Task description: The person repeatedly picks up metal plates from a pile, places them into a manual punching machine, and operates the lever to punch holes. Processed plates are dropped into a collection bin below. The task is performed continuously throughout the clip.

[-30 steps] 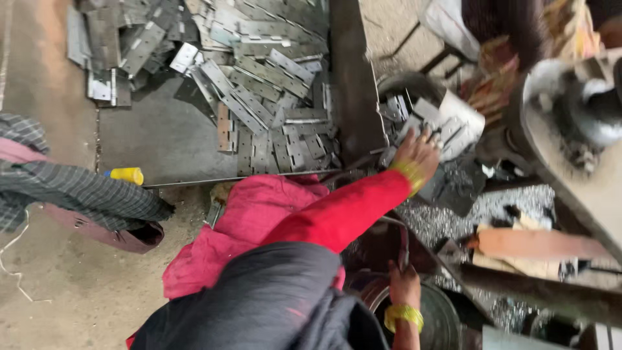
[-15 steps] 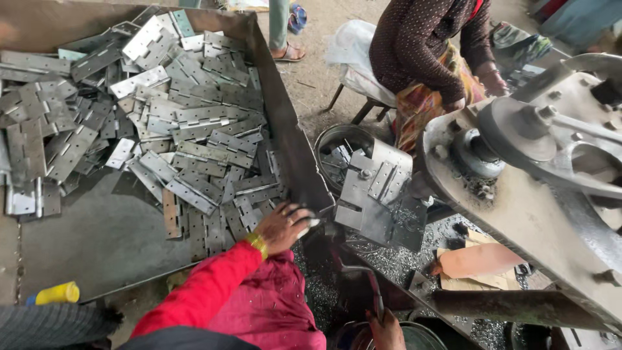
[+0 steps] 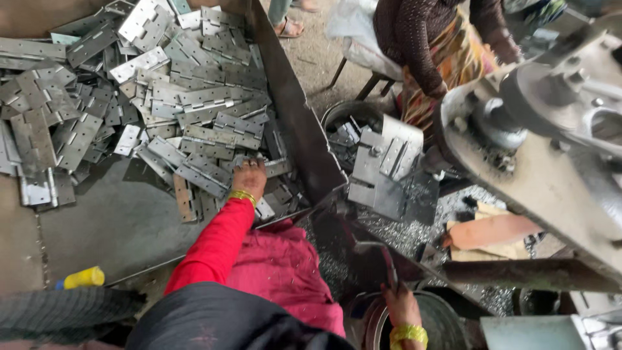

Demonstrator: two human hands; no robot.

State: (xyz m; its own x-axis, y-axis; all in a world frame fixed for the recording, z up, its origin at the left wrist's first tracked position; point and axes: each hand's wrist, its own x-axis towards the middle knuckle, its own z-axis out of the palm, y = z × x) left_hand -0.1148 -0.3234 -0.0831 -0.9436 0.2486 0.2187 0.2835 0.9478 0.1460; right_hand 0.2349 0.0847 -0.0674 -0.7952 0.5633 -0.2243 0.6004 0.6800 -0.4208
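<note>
My left hand (image 3: 250, 179), in a red sleeve with a yellow bangle, reaches into a big steel tray (image 3: 123, 227) and rests on a pile of flat metal hinges (image 3: 194, 110). Its fingers curl down over a few hinges at the pile's near edge. My right hand (image 3: 402, 307), also with a yellow bangle, is low at the bottom edge and grips a dark metal lever (image 3: 383, 258) that rises from it. A stack of hinges (image 3: 382, 170) sits on the press fixture between the tray and the machine.
A heavy grey press machine (image 3: 551, 136) fills the right side. Another person in a dark top (image 3: 427, 39) sits beyond it on a stool. Metal shavings (image 3: 414, 230) cover the ground by a round bucket (image 3: 350, 116). A yellow object (image 3: 83, 277) lies at the tray's near-left corner.
My left hand has swung left from the stack of hinges by the press, over the tray's wall, and onto the hinge pile. My right hand stays on the lever.
</note>
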